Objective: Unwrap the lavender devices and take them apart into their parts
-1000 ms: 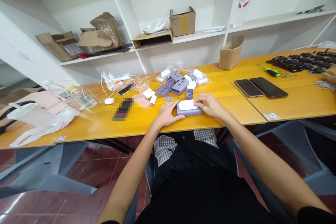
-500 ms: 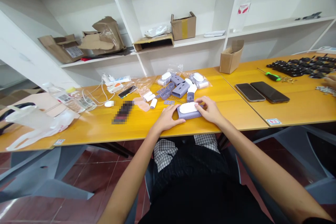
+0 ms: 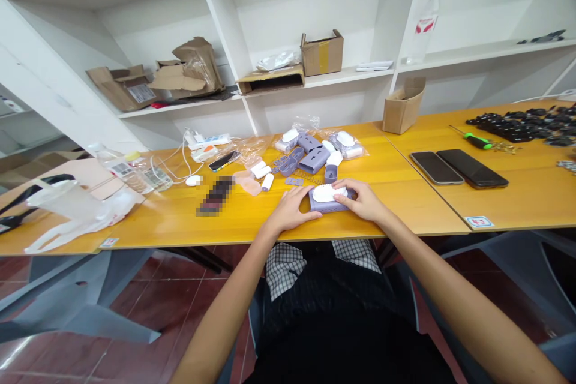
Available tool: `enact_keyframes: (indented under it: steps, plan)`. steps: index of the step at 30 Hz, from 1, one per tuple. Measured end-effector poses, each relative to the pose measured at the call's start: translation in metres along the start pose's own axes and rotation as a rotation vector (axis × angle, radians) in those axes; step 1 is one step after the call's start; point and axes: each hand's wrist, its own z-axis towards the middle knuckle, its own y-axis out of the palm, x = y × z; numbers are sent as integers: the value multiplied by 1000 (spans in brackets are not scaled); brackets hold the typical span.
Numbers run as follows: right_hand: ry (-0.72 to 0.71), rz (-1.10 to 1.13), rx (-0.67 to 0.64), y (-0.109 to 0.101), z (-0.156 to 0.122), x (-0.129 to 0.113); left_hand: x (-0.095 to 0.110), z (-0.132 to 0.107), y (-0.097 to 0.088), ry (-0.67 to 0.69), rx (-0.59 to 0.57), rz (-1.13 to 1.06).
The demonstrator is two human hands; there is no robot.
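Note:
A lilac plastic casing with a white oval lid (image 3: 328, 198) lies flat on the yellow table (image 3: 189, 219) near its front edge. My left hand (image 3: 292, 209) grips its left end, fingers curled against the side. My right hand (image 3: 362, 199) holds its right end, with fingers bent over the top edge. Just behind the casing lies a heap of lilac and white plastic parts (image 3: 310, 153), some in clear bags.
Two dark phones (image 3: 456, 167) lie to the right, with a green-handled screwdriver (image 3: 472, 139) and several black parts (image 3: 522, 121) beyond. A small cardboard box (image 3: 404, 105) stands at the back. At left sit a white bag (image 3: 76, 207), cables and a bottle (image 3: 130, 171). Shelves hold torn cartons.
The view has tilted and shifted a little, so everything sits lower and further right in the picture. Both hands stay on the lilac casing; the right fingers have closed in over the lid.

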Motion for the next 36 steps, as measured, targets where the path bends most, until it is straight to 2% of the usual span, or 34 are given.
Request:
enact_keyframes:
  steps: [4,8,15,23,36]
  plan:
    - [72,-80,-14,-1,-2,-3,-1,0,-1,8,-2,-11]
    - [69,-79,-56,0,-5,-4,1,-1,-2,2,0,-23]
    - [73,-114,-137,1,-6,2,2,-4,-2,-8,70,-84]
    - [70,-65,-121,0,-4,2,-6,-1,-1,48,75,-161]
    - [88,-65,-131,-1,-4,-3,-4,-1,-2,12,88,-204]
